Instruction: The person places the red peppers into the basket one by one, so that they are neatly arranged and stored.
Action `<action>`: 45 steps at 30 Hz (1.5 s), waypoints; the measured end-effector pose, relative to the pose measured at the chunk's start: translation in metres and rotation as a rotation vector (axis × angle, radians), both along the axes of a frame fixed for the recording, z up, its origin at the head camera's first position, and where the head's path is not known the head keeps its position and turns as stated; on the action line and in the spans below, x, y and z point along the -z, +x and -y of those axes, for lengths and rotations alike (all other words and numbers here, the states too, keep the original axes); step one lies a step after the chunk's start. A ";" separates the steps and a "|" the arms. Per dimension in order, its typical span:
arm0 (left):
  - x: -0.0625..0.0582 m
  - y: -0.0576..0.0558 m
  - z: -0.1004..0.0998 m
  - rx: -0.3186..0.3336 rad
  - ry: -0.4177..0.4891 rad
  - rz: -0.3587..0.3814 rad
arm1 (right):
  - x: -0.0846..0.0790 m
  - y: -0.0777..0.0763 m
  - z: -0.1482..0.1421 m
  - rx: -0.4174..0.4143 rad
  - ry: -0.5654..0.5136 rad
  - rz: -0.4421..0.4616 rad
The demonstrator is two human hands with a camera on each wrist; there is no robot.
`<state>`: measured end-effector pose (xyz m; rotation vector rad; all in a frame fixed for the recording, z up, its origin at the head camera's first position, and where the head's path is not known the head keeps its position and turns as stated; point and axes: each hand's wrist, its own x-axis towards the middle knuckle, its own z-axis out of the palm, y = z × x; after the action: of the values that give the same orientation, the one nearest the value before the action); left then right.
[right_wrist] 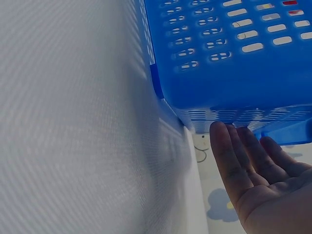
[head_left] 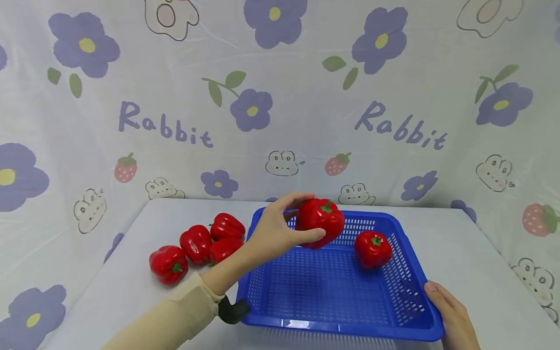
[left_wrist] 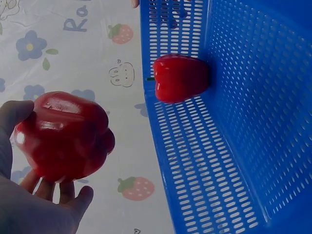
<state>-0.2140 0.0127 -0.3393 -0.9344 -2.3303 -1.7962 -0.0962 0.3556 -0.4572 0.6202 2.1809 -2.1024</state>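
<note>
My left hand (head_left: 284,223) grips a red bell pepper (head_left: 321,221), thumb on its near side and fingers on the far side. In the head view they overlap the back left part of a blue plastic basket (head_left: 323,330). The left wrist view shows the held bell pepper (left_wrist: 63,136) beside the basket wall. Another red bell pepper (head_left: 373,249) sits inside the basket, towards its right wall. My right hand (head_left: 455,316) is at the basket's front right side, its fingers (right_wrist: 229,161) extended along the outer wall in the right wrist view.
Several red bell peppers (head_left: 195,244) lie on the white table (head_left: 118,272) left of the basket, one (head_left: 168,265) a little nearer and apart. Behind the table hangs a curtain (head_left: 297,141) printed with flowers and rabbits. A black band (head_left: 233,310) circles my left wrist.
</note>
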 end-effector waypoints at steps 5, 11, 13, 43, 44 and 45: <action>0.004 -0.014 -0.014 0.043 0.002 0.066 | 0.000 0.000 0.001 -0.003 0.002 -0.006; 0.017 -0.027 -0.028 0.113 -0.016 0.139 | -0.001 -0.001 0.002 -0.010 0.014 -0.006; 0.023 -0.031 -0.033 0.131 -0.021 0.161 | -0.001 -0.001 0.002 -0.013 0.016 -0.010; 0.084 -0.052 -0.070 0.028 -0.281 0.262 | 0.001 0.002 0.001 0.013 -0.020 0.002; 0.084 -0.052 -0.070 0.030 -0.280 0.263 | 0.001 0.002 0.001 0.013 -0.019 0.000; 0.085 -0.052 -0.071 0.029 -0.278 0.265 | 0.001 0.002 0.001 0.015 -0.020 0.002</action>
<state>-0.2663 0.0832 -0.4241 -0.8032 -2.8000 -1.7295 -0.0941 0.3545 -0.4579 0.6388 2.1576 -2.1274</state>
